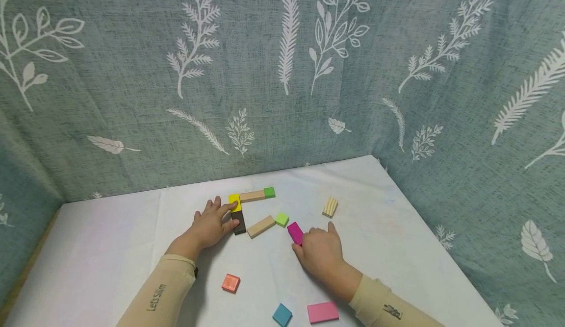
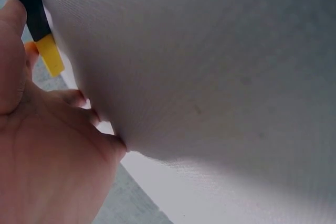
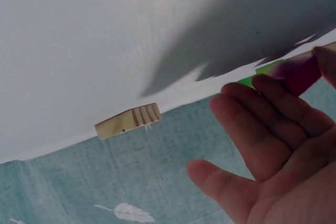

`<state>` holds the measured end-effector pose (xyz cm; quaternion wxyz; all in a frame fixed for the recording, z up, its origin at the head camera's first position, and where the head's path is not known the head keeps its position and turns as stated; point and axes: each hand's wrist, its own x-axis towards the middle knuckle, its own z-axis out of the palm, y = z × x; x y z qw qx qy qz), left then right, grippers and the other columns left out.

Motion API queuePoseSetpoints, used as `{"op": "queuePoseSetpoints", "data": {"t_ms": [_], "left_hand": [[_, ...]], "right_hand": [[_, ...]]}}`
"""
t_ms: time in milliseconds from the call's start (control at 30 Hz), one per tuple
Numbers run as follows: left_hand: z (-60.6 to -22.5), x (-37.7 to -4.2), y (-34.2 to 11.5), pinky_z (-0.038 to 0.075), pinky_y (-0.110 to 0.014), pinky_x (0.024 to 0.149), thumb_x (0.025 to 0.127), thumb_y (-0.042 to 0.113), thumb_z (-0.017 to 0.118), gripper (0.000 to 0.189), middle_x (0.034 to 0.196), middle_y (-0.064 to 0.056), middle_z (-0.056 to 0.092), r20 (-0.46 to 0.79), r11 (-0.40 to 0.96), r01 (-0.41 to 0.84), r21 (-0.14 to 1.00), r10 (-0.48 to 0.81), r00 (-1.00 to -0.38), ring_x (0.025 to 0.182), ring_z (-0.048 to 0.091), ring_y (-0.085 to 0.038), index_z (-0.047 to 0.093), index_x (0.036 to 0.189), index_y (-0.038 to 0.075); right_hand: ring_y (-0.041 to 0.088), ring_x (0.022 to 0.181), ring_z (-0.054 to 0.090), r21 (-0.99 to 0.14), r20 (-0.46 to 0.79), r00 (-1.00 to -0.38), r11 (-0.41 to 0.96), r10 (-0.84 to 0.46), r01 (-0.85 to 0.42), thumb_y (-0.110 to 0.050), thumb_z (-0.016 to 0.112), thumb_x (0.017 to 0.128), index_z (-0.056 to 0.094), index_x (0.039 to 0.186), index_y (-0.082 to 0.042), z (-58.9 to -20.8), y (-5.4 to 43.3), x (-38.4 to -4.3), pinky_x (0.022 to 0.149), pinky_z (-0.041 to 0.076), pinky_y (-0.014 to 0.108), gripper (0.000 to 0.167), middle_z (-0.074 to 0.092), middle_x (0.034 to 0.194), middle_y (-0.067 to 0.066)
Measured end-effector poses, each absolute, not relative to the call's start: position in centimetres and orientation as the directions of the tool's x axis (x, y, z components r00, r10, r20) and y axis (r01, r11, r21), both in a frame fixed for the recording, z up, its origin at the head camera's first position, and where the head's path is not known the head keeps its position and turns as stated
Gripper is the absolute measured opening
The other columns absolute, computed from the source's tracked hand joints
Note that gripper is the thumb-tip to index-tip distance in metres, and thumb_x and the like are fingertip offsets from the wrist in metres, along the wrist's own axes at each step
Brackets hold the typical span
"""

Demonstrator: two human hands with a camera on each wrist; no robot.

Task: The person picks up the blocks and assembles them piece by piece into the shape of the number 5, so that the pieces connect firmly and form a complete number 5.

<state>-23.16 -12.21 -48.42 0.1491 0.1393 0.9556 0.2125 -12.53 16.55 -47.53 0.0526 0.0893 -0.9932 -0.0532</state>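
My left hand (image 1: 209, 226) lies at the left of a yellow block (image 1: 234, 200) and a black block (image 1: 238, 222) that stand end to end. Its index finger touches the yellow one, and the thumb rests at the black one; the other fingers spread on the cloth. With my right hand (image 1: 321, 251) I pinch a magenta block (image 1: 295, 233) at its near end, thumb on one side. In the right wrist view part of that magenta block (image 3: 303, 74) shows beyond the fingers. Just ahead of it lie a lime-green block (image 1: 282, 219) and a plain wooden block (image 1: 261, 226).
Another plain block (image 1: 252, 196) runs from the yellow one to a green block (image 1: 269, 192). A ridged pale block (image 1: 330, 207) lies right of centre. Nearer are orange (image 1: 231, 283), blue (image 1: 282, 314) and pink (image 1: 322, 312) blocks. A patterned curtain (image 1: 265, 72) hangs behind the table.
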Motion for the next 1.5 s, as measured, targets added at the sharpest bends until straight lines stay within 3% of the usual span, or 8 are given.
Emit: {"op": "queuePoseSetpoints", "data": {"t_ms": [133,500,833,1067,1500], "left_hand": [[-48.5,-23.2,-12.3,0.008,-0.078,0.114,0.101,0.046,0.057,0.063,0.165,-0.031,0.01,-0.223,0.872,0.209,0.444,0.333,-0.916,0.152,0.006,-0.054,0.041,0.155,0.02],[-48.6,-23.2,-12.3,0.009,-0.078,0.114,0.1,0.046,0.057,0.062,0.164,-0.032,0.011,-0.211,0.868,0.22,0.445,0.34,-0.916,0.151,0.007,-0.054,0.041,0.155,0.019],[-49.0,-23.5,-12.3,0.007,-0.078,0.115,0.1,0.046,0.057,0.064,0.165,-0.03,0.009,-0.212,0.872,0.216,0.44,0.334,-0.918,0.152,0.005,-0.054,0.04,0.156,0.021],[-48.9,-23.5,-12.4,0.007,-0.078,0.115,0.1,0.046,0.058,0.064,0.165,-0.031,0.009,-0.218,0.873,0.217,0.437,0.336,-0.916,0.152,0.005,-0.054,0.039,0.156,0.02],[-48.3,-23.2,-12.2,0.007,-0.079,0.113,0.101,0.046,0.058,0.064,0.164,-0.032,0.009,-0.228,0.872,0.213,0.441,0.338,-0.913,0.151,0.005,-0.055,0.039,0.156,0.019]], "right_hand": [[0.023,0.073,0.069,0.124,0.06,-0.984,0.979,-0.168,-0.16,-0.053,0.064,0.093,0.071,0.071,-0.013,-47.5,16.4,-12.6,0.106,0.044,0.061,0.046,0.061,0.063,0.002],[0.022,0.078,0.067,0.148,0.049,-0.983,0.975,-0.175,-0.166,-0.061,0.062,0.091,0.065,0.057,-0.015,-47.8,15.8,-13.0,0.11,0.038,0.062,0.057,0.061,0.061,0.002],[0.022,0.079,0.066,0.175,0.047,-0.981,0.968,-0.189,-0.178,-0.065,0.061,0.09,0.069,0.06,-0.016,-47.5,15.3,-13.1,0.111,0.037,0.062,0.057,0.062,0.065,0.001],[0.026,0.073,0.068,0.21,0.05,-0.976,0.957,-0.212,-0.198,-0.066,0.061,0.09,0.068,0.061,-0.014,-47.7,15.2,-13.2,0.105,0.044,0.058,0.06,0.061,0.066,0.003],[0.026,0.071,0.067,0.166,0.052,-0.977,0.966,-0.207,-0.196,-0.07,0.062,0.086,0.064,0.06,-0.013,-47.8,15.5,-13.2,0.096,0.05,0.054,0.063,0.058,0.066,0.003]]}}
